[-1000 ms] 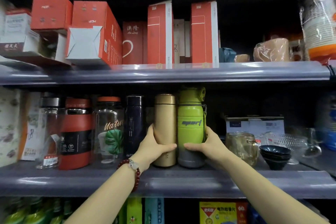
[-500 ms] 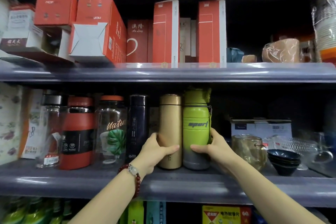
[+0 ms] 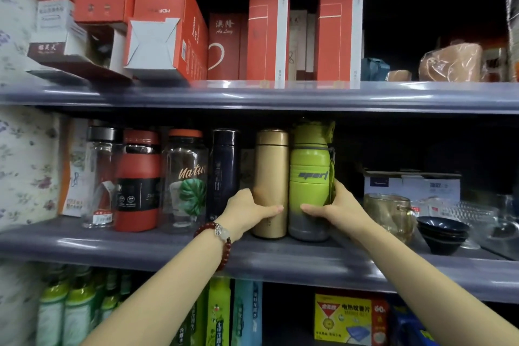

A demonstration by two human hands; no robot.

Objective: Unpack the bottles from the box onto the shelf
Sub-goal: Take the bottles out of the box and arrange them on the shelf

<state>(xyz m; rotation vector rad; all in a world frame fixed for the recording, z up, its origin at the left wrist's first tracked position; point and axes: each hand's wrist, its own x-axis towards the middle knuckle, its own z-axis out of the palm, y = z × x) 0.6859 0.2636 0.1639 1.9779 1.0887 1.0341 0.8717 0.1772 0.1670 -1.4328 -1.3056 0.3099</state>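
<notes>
Head view: the left hand wraps a gold bottle and the right hand a green bottle, both standing touching on the shelf. A shove could topple the blue bottle just beside; the front lip stays bare.

"sport" on green bottle

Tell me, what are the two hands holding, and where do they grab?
The left hand wraps the lower body of the gold bottle. The right hand wraps the lower body of the green bottle. Both bottles stand on the shelf.
</notes>
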